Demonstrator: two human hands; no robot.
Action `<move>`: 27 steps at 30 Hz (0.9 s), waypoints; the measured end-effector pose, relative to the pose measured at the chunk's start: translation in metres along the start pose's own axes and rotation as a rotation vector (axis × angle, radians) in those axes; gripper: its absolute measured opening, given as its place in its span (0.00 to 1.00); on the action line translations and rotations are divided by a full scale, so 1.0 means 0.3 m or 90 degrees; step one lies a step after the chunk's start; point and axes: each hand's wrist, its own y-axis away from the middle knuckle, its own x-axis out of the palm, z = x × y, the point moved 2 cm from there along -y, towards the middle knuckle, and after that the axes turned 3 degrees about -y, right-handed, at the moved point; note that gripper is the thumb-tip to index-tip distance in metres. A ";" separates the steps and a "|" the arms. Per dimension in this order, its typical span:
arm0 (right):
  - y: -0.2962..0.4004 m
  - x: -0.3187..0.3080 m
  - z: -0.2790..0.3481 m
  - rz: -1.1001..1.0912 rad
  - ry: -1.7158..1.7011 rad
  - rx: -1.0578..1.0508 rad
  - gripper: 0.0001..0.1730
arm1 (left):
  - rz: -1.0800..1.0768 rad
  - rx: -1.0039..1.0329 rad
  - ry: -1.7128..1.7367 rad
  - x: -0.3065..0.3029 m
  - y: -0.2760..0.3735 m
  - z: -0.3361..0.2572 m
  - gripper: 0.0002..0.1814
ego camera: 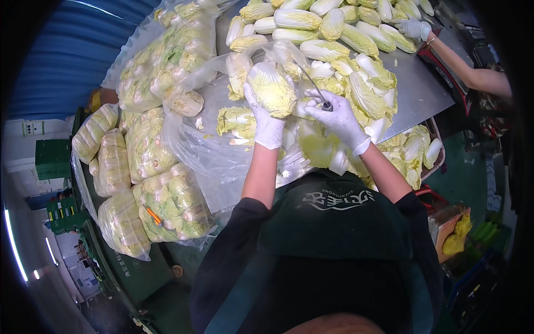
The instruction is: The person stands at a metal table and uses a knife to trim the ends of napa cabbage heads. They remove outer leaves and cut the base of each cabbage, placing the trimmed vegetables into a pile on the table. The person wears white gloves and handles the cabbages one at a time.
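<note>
My left hand (267,125), in a white glove, holds up a napa cabbage (272,91), its fingers wrapped round the side and underneath. Gloved in white too, my right hand (336,117) grips a knife (311,77) by its dark handle; the thin blade points up and away, to the right of the cabbage. A clear plastic bag (192,142) spreads over the metal table (421,87) to the left of my hands, with a cabbage (187,103) under its film. Loose trimmed leaves (321,146) lie beneath and around my right hand.
Whole cabbages (298,20) cover the table's far side, where another person's gloved hand (411,28) reaches in. Filled cabbage bags (171,204) are stacked at left, one with an orange-handled tool (153,216) on top. A bin of leaves (436,156) stands at right.
</note>
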 end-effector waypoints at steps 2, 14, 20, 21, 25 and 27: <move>-0.004 0.024 0.002 -0.011 -0.018 -0.069 0.25 | -0.041 0.103 -0.178 0.064 0.026 0.030 0.35; -0.005 -0.018 0.058 -0.092 -0.034 -0.128 0.07 | -0.134 0.131 -0.162 0.029 0.040 0.002 0.38; -0.051 -0.200 -0.025 -0.250 0.142 -0.168 0.14 | -0.133 0.150 -0.168 0.040 0.043 -0.008 0.38; -0.036 -0.164 0.024 -0.211 0.202 -0.149 0.21 | -0.131 0.150 -0.170 0.037 0.046 -0.012 0.38; -0.022 -0.048 0.079 -0.125 0.260 -0.270 0.23 | -0.126 0.125 -0.184 0.073 0.048 0.032 0.37; -0.018 -0.020 0.101 -0.110 0.291 -0.302 0.21 | -0.122 0.121 -0.193 0.087 0.050 0.051 0.37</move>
